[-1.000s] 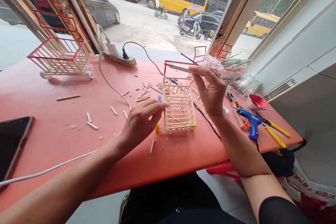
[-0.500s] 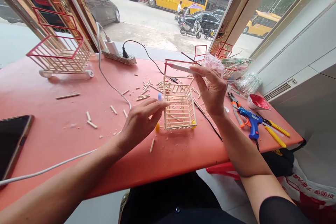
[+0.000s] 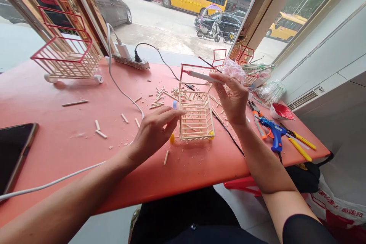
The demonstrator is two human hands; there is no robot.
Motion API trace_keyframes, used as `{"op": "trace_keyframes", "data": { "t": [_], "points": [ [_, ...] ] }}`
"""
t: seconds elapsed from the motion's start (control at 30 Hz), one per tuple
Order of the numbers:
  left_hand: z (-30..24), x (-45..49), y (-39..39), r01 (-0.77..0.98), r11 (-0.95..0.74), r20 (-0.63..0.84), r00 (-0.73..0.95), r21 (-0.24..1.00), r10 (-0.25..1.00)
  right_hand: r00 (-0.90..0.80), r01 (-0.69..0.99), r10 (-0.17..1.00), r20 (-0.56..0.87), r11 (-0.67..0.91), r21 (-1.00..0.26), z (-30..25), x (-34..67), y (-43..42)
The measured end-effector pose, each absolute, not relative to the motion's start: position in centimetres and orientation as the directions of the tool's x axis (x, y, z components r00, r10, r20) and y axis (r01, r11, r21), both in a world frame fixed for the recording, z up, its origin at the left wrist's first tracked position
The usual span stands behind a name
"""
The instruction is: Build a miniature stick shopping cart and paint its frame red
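Observation:
A small cart basket of wooden sticks (image 3: pixel 196 116) stands on the red table (image 3: pixel 57 141), its top rim partly painted red. My right hand (image 3: pixel 233 97) is closed on a white marker pen (image 3: pixel 200 76), whose red tip touches the basket's far top rim. My left hand (image 3: pixel 156 131) rests on the table at the basket's left side, fingers stretched out and fingertips pressed against its wall.
A finished stick cart with a red rim (image 3: pixel 65 55) stands far left. A power strip (image 3: pixel 130 61) and white cable (image 3: pixel 120 91) cross the table. A dark phone (image 3: pixel 13 152) lies near left. A blue glue gun (image 3: pixel 271 131), pliers (image 3: pixel 300 143) and a red paint dish (image 3: pixel 281 111) sit on the right. Stick offcuts are scattered about.
Both hands and the basket stay almost where they were; only the view has shifted slightly. Traffic outside the window has moved.

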State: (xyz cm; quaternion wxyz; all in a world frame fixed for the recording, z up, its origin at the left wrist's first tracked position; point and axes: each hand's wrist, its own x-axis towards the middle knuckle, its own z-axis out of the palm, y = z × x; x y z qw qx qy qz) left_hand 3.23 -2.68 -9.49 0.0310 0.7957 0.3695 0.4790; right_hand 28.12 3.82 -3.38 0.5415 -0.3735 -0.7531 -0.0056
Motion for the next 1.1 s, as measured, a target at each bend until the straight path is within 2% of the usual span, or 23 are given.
{"op": "trace_keyframes", "data": {
  "t": [0.23, 0.47, 0.7, 0.87, 1.1],
  "points": [
    [-9.4, 3.2, -2.8, 0.571, -0.726, 0.747, 0.269, 0.384, 0.607, -0.121, 0.557, 0.549, 0.827, 0.727, -0.4, -3.4, 27.6, 4.0],
    [-9.5, 3.3, -2.7, 0.568, -0.728, 0.751, 0.267, 0.384, 0.604, -0.19, 0.64, 0.523, 0.831, 0.708, -0.3, -3.0, 27.8, 3.3],
    [-9.6, 3.3, -2.6, 0.557, -0.736, 0.757, 0.266, 0.384, 0.596, -0.274, 0.635, 0.494, 0.825, 0.738, -0.231, -2.3, 28.8, 2.8],
    [-9.5, 3.2, -2.7, 0.559, -0.735, 0.754, 0.269, 0.385, 0.599, -0.258, 0.591, 0.46, 0.85, 0.771, -0.238, -2.5, 28.5, 2.7],
    [-9.6, 3.2, -2.7, 0.562, -0.726, 0.749, 0.259, 0.397, 0.61, -0.262, 0.633, 0.51, 0.819, 0.732, -0.254, -3.2, 28.1, 2.9]
  ]
}}
